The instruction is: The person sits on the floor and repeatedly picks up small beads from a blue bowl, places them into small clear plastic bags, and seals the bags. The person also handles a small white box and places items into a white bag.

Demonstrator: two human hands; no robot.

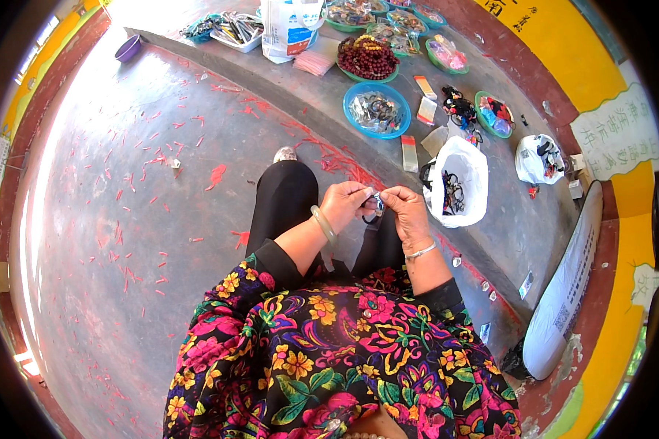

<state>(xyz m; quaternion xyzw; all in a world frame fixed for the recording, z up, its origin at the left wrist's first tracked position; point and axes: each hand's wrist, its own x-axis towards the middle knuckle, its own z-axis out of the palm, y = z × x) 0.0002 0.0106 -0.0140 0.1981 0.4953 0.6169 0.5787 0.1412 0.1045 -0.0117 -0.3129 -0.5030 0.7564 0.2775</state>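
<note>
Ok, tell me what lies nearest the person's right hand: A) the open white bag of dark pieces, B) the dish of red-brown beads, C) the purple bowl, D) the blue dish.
A: the open white bag sits just beside the right hand; the other things lie farther off.

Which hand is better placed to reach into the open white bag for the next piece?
Right, probably. The right hand is closest to the open white bag; the left hand is farther away, and both pinch the small dark piece.

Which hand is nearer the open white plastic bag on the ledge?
Right. The right hand is just beside the white bag; the left hand sits farther away, on the other side of the small item both hands pinch.
</note>
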